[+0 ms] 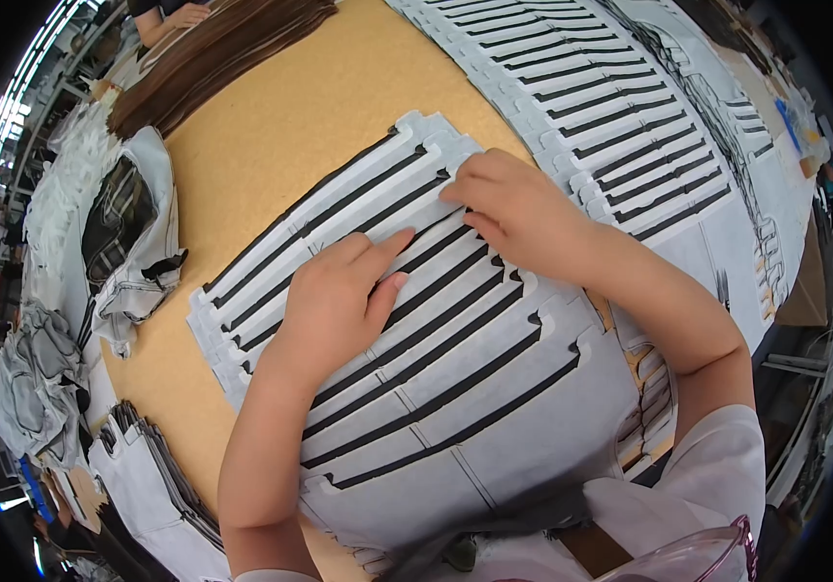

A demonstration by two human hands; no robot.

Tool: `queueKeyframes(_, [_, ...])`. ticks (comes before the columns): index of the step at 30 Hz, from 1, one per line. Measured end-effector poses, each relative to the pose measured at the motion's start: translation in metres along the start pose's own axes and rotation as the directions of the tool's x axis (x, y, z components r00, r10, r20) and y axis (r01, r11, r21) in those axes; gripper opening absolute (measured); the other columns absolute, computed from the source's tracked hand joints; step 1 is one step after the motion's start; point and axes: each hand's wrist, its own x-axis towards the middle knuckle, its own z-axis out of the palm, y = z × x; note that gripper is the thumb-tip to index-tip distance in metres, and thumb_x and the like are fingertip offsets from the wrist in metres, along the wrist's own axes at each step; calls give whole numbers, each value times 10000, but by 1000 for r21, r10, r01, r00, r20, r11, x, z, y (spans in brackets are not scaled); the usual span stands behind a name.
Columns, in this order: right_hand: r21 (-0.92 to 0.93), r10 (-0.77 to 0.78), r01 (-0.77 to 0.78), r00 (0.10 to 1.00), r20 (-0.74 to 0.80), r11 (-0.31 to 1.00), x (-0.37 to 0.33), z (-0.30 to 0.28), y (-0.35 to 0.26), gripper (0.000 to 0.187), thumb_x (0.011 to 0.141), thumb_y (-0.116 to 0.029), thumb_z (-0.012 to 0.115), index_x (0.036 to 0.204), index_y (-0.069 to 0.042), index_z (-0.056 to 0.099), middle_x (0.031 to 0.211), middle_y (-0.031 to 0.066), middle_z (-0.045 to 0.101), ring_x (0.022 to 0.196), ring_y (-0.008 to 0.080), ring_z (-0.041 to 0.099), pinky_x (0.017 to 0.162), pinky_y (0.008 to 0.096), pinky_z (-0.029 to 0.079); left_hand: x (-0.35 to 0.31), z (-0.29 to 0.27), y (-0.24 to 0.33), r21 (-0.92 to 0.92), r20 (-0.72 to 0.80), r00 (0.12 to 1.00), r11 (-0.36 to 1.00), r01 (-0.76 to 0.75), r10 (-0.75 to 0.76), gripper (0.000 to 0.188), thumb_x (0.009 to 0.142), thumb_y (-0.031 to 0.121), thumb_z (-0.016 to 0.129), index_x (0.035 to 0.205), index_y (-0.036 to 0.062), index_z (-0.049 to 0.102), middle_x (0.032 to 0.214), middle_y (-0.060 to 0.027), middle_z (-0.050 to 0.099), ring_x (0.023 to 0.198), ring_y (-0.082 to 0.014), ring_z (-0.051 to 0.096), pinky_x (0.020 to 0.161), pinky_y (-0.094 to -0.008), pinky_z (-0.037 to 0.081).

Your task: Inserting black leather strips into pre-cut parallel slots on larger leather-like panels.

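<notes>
A fan of overlapping grey-white cut pieces (533, 417) with black edge strips lies on the tan table in front of me. They look like fabric or stiff paper; I cannot tell which. My left hand (339, 301) rests on the middle of the fan, index finger stretched out and thumb apart from it. Toward the notched right ends of the strips, my right hand (518, 218) has its fingers curled and its thumb close to them, at the edge of one piece. The fingertips partly cover that edge.
Another long row of overlapped pieces (620, 116) stretches along the right. A brown bundle of strips (222, 58) lies at the far left, near another person's hand (186, 16). Crumpled grey cloth (43, 378) and a stack of cut pieces (154, 485) sit at the left.
</notes>
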Motion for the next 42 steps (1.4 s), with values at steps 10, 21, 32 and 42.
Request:
queueKeyframes(10, [165,183,-197,978,97,966,-2,-10,8,191,825,32,650,1005,-22,677,908,89,589,914,267,575,782,356,491,6,-1,1,126,104,994,992,18,-31,368,903,217,661,1270,205,677,693,-64,471,600,-227,497,571,-351,441])
queueKeyframes(21, [-98,112,-94,974,197,991,-6,-18,-1,227,812,36,631,996,-41,740,886,84,617,897,263,586,772,353,501,0,0,3,230,47,998,972,-47,38,326,885,204,687,1210,183,706,702,-48,481,596,-218,501,558,-353,446])
queueKeyframes(32, [96,280,-279,960,-3,956,-1,-6,2,148,779,56,566,901,-24,588,860,121,594,897,320,561,799,399,465,-2,3,-7,115,-51,986,982,-150,156,311,830,118,720,1140,100,714,764,-77,527,686,-244,540,617,-364,465])
queueKeyframes(42, [41,253,-254,967,40,966,5,-5,10,79,754,48,532,794,-15,555,809,125,554,837,311,527,757,386,438,21,2,5,226,182,983,973,-38,-4,390,899,269,660,1286,216,646,736,-65,532,659,-243,562,610,-375,475])
